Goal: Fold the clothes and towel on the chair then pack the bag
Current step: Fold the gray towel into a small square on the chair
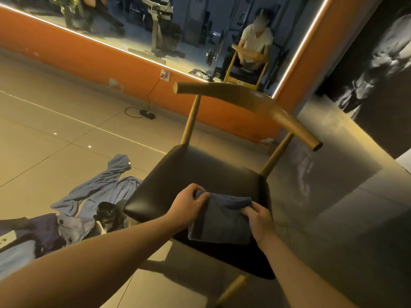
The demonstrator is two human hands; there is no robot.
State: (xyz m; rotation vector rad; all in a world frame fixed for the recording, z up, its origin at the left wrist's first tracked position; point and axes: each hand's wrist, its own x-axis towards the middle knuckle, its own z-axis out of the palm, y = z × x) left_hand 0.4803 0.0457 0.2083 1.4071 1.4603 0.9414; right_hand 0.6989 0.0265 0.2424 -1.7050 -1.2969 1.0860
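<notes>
folded towel (222,221) between both hands, on chair (200,172)

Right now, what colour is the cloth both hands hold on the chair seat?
Dark blue, plain; folded cloth shows best in the head view.

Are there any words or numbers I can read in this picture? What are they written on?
No text here can be read.
Dark marks on the pale thing on the floor at the left edge: cut off and too blurred to read.
Folded blue cloth, chair, wall picture: no words show.
</notes>
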